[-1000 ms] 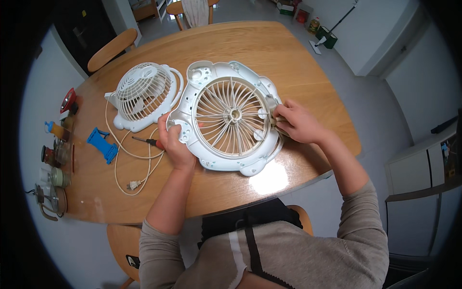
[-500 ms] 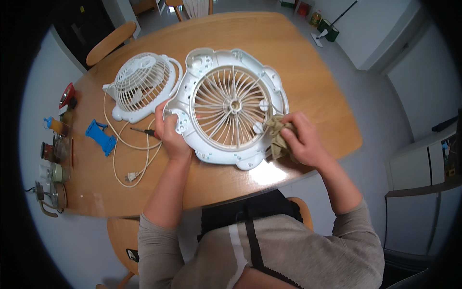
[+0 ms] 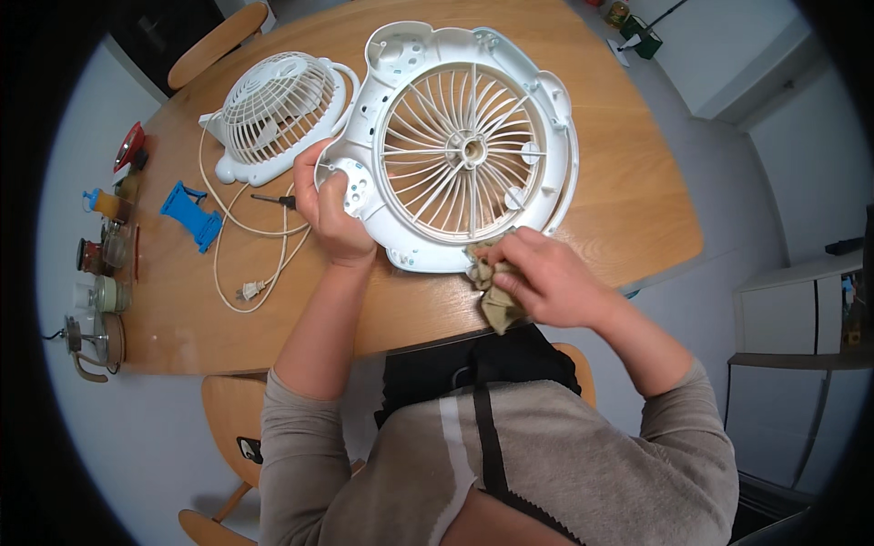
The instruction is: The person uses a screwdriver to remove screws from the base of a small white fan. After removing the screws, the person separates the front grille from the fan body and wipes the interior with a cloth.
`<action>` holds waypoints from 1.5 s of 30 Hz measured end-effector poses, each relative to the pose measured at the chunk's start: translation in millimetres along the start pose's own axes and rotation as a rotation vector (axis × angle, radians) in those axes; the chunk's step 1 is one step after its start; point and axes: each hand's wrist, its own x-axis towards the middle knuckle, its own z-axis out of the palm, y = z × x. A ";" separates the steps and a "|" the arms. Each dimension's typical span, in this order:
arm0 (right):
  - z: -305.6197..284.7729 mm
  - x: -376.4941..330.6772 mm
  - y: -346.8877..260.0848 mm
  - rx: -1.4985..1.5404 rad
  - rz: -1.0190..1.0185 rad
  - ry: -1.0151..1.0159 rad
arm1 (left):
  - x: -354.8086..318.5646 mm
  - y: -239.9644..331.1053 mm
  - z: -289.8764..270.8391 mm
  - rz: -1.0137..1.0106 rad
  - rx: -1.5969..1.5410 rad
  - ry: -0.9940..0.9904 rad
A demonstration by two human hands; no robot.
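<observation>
A white fan front cover [image 3: 421, 238] with a round grille of curved spokes is tilted up over the table, its inner side toward me. My left hand [image 3: 337, 209] grips its lower left lobe, thumb on the inside face. In my right hand [image 3: 546, 278] is a bunched olive-green cloth [image 3: 499, 305], pressed against the cover's lower right edge. Left of the cover stands the rest of the white fan [image 3: 273, 114], with a domed cage and a handle. Near my left hand lies a screwdriver [image 3: 278, 199], partly hidden behind the fingers.
The fan's pale cord [image 3: 223, 282] loops over the wooden table [image 3: 628, 182] to a plug [image 3: 250, 290]. A blue plastic stand [image 3: 191, 217] lies farther left. Jars [image 3: 107, 293] and a glass kettle [image 3: 107, 341] line the left edge. A chair [image 3: 232, 428] stands below.
My right hand has moved the cloth from the cover's right side down and left to its lower edge. My left hand keeps its grip on the cover.
</observation>
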 end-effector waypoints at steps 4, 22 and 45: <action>-21.9 -3.3 -2.9 -0.181 0.232 0.026 | -0.5 -4.5 -9.2 0.182 0.154 0.002; 21.5 -14.3 -27.2 0.032 0.162 0.513 | -4.5 -2.1 -6.2 0.295 0.233 0.022; 42.7 13.1 -46.5 -0.053 0.036 0.381 | -8.8 1.4 -3.5 0.317 0.222 0.012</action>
